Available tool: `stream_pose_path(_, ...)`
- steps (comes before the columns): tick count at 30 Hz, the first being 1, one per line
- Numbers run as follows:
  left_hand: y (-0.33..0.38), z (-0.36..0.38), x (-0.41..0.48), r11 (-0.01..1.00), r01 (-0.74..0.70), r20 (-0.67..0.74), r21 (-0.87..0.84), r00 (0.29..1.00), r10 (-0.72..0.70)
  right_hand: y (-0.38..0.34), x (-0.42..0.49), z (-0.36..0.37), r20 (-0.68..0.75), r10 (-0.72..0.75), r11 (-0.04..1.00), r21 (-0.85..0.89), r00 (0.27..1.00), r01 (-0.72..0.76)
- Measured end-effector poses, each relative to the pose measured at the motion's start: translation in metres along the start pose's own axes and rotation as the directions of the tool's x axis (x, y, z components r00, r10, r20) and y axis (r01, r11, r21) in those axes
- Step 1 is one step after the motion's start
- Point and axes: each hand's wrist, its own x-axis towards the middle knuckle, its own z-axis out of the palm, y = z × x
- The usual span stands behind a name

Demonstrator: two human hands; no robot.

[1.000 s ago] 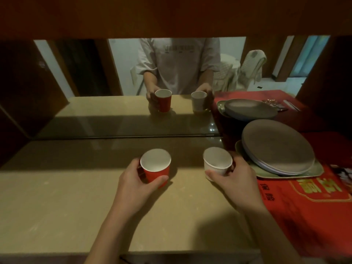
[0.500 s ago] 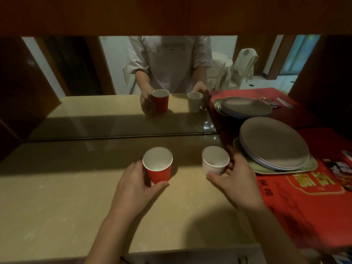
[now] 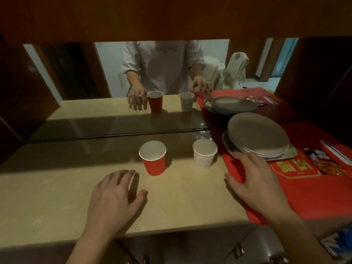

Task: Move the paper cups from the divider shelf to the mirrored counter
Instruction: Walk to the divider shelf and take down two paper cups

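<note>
Right now both paper cups stand upright on the beige mirrored counter (image 3: 47, 197), side by side and apart: the red paper cup (image 3: 153, 159) on the left, the white paper cup (image 3: 204, 156) on the right, just beside the edge of the red mat (image 3: 304, 197). Neither is held. The left hand (image 3: 114, 197) is over the counter near the red paper cup, on the person's side of it, with fingers loosely spread and relaxed, gripping nothing and clear of the cup. The right hand (image 3: 255, 180) is likewise open and empty, its palm over the mat's left edge and its fingertips near the pale tray (image 3: 292, 153) that bears a stack of grey plates (image 3: 257, 133); whether they touch the tray I cannot tell. Behind the cups the mirror (image 3: 85, 119) reflects both cups and both hands.
</note>
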Motion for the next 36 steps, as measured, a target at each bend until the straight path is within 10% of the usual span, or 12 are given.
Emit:
stream_pose_path(19,0.056,-0.019,-0.078,0.830,-0.528,0.027,-0.182,0.841,0.540,-0.032,-0.255,-0.090,-0.200,0.458,0.850,-0.189,0.866,-0.492)
stream_pose_path(36,0.336,-0.027,-0.217,0.303,-0.891,-0.071,-0.338,0.345,0.936,0.042,-0.507,-0.217,-0.469,0.755,0.430,-0.172,0.458,-0.886)
